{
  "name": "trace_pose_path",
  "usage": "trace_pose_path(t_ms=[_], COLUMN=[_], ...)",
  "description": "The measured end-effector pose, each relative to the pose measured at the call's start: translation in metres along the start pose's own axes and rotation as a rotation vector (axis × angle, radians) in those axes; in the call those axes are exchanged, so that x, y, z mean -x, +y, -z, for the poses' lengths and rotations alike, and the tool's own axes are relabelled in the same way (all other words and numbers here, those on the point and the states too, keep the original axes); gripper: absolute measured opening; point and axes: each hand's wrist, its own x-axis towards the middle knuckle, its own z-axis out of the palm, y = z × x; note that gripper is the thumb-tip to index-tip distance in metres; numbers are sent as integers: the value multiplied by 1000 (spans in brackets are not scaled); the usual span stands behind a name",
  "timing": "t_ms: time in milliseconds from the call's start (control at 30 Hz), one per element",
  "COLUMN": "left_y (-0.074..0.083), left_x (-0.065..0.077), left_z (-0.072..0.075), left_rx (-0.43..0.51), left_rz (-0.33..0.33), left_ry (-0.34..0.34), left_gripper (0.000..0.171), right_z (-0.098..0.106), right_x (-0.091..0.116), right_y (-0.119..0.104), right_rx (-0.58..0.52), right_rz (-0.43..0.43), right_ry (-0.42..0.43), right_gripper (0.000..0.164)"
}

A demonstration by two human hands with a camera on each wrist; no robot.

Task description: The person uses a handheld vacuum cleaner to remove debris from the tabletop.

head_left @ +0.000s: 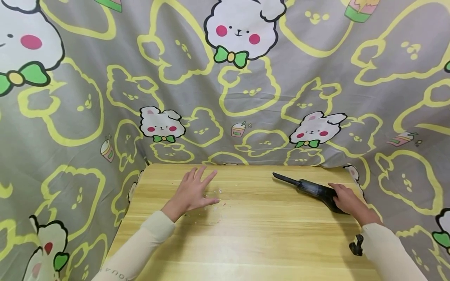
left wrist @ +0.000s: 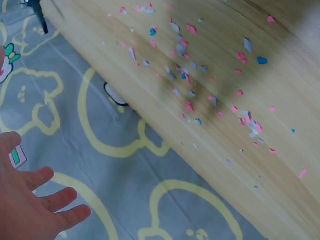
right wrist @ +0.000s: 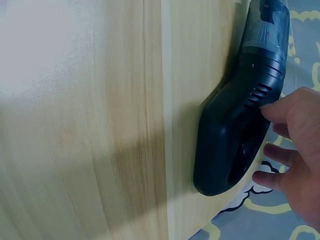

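A black handheld vacuum cleaner with a clear dust cup and a narrow nozzle lies on the right of the table, nozzle pointing left. My right hand is at its handle end; in the right wrist view the thumb meets or nearly meets the body by the vents, and the other fingers are loosely bent beside the handle without wrapping it. Over the left side, my left hand is spread, holding nothing. Small pink, blue and grey scraps are scattered on the wood below and beside it.
The light wooden table has a patterned grey cloth hanging behind it and along both sides. A small black device sits at the right wrist. In the left wrist view, a dark object shows at the top left corner.
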Motion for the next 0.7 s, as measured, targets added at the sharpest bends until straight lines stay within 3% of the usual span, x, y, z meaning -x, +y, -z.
trace_pose_path(t_ms=[333, 700], left_y=[12, 22], left_x=[-9, -12], left_z=[-4, -10], left_rx=[4, 0], left_rz=[-54, -86], left_ry=[34, -5], left_gripper=[101, 98], right_z=[1, -7], right_x=[-8, -9], right_y=[6, 15], right_rx=[-7, 40], right_rz=[-59, -66], right_ry=[-109, -123], right_gripper=[47, 49])
